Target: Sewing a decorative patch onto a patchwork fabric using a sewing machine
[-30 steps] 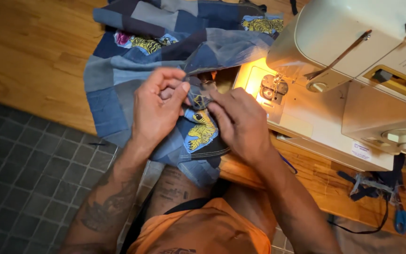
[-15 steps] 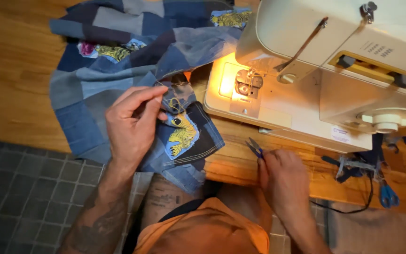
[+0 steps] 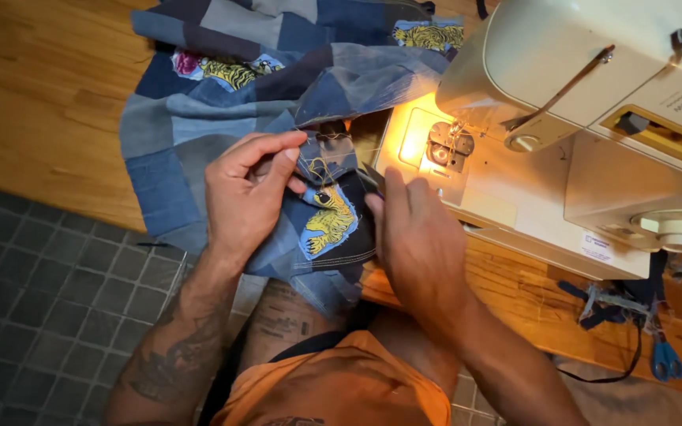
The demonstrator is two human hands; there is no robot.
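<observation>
My left hand pinches a fold of the patchwork denim fabric between thumb and fingers, just above a yellow tiger patch. My right hand is closed around a small dark cutting tool, whose tip touches the fabric beside the patch. Both hands sit just left of the cream sewing machine, close to its lit needle plate. Loose yellow thread lies on the fold between my hands.
The sewing machine stands on a wooden table at the right. The denim hangs off onto the wooden floor. Blue-handled scissors and dark cables lie at the far right. Grey tiles cover the lower left.
My right hand left the fabric, reached down to the table edge for the small tool, and has come back up to the fold. My left hand kept its pinch on the denim.
</observation>
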